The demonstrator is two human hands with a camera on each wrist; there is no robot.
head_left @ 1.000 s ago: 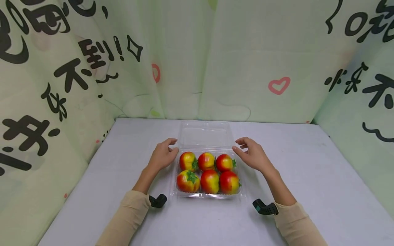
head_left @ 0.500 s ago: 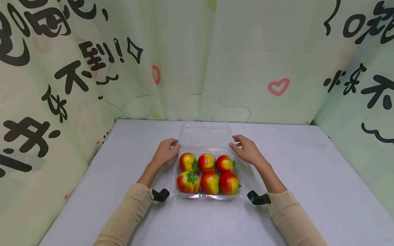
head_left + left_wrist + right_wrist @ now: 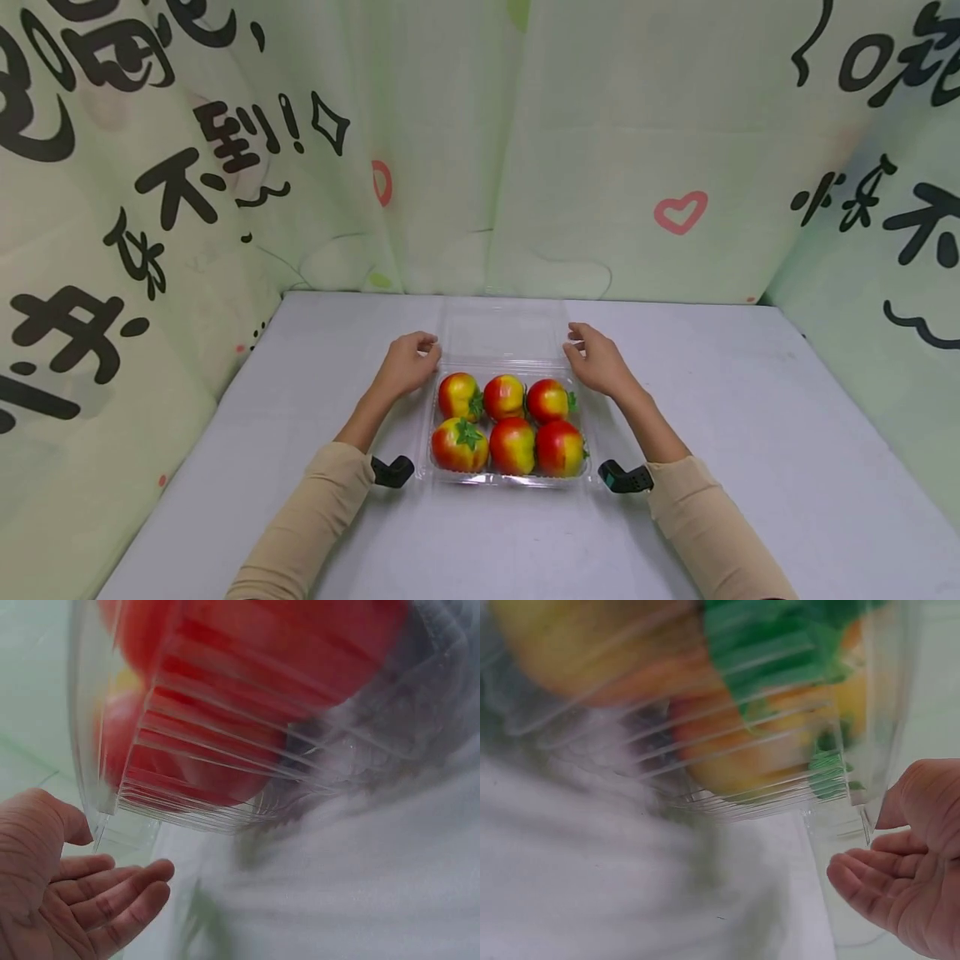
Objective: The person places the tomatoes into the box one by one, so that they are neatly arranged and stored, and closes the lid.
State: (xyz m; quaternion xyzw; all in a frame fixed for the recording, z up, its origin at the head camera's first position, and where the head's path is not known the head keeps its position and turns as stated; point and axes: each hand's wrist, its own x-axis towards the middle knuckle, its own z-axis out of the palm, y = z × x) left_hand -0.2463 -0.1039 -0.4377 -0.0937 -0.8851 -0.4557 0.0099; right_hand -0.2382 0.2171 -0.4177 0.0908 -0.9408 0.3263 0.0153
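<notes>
A clear plastic fruit box [image 3: 502, 482] holds several red-and-yellow fruits [image 3: 512, 444] with green leafy tops, in two rows. Its clear lid [image 3: 502, 329] lies folded back toward the far side of the table. My left hand [image 3: 407, 362] pinches the lid's left edge near the hinge; in the left wrist view its thumb [image 3: 71, 823] is over the thin rim and the other fingers are below. On the opposite edge my right hand [image 3: 600, 362] pinches likewise, its thumb [image 3: 895, 808] against the rim in the right wrist view.
The box stands on a white table [image 3: 262, 467]. Pale green curtains [image 3: 585, 150] with black writing and red hearts enclose the back and both sides. A black wrist device [image 3: 393, 472] sits at the left sleeve, another black device [image 3: 626, 477] at the right one.
My right hand has moved left and slightly away from me to the lid's edge. The left hand has shifted a little right, and its fingers have closed in on the lid.
</notes>
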